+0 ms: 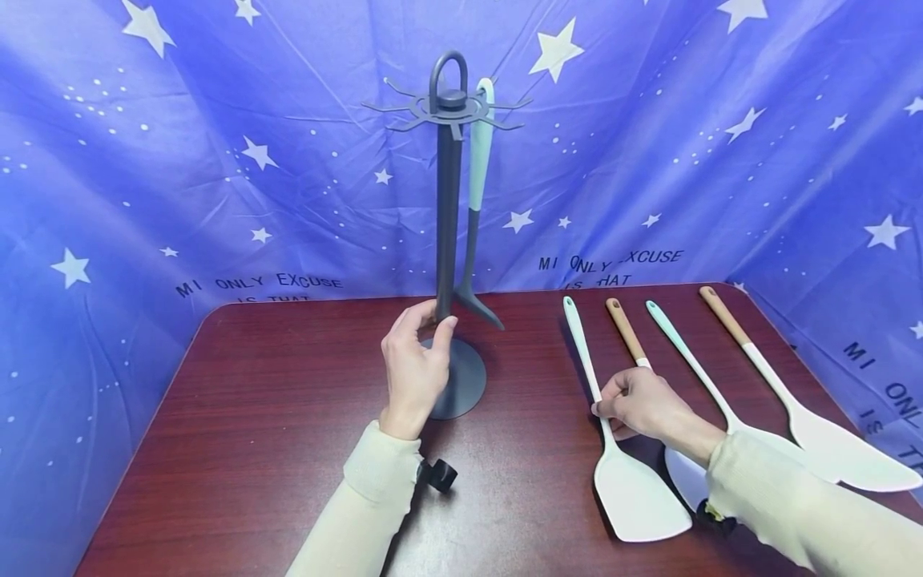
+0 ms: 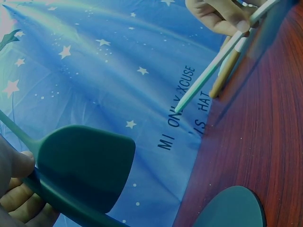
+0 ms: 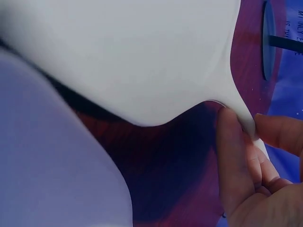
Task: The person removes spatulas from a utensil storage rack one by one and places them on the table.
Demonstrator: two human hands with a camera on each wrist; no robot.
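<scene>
My left hand [image 1: 418, 369] grips the dark grey pole of a utensil rack [image 1: 449, 216] low down, just above its round base. From one of the rack's hooks hangs a turner [image 1: 479, 168] with a mint handle and dark blade, whose broad face shows close to the left fingers in the left wrist view. To the right, my right hand [image 1: 649, 405] pinches the neck of a white turner [image 1: 638, 501] with a mint handle end. The thumb and fingertips lie on both sides of that neck in the right wrist view, and a dark shadow shows below the blade.
Right of the held turner lie a wooden-handled utensil [image 1: 626, 328], partly hidden by my hand, a mint-handled white one [image 1: 685, 353] and another wooden-handled white one [image 1: 851, 449]. Their heads overlap near the table's right edge. A blue star-patterned curtain [image 1: 303, 160] encloses the reddish table [image 1: 252, 449].
</scene>
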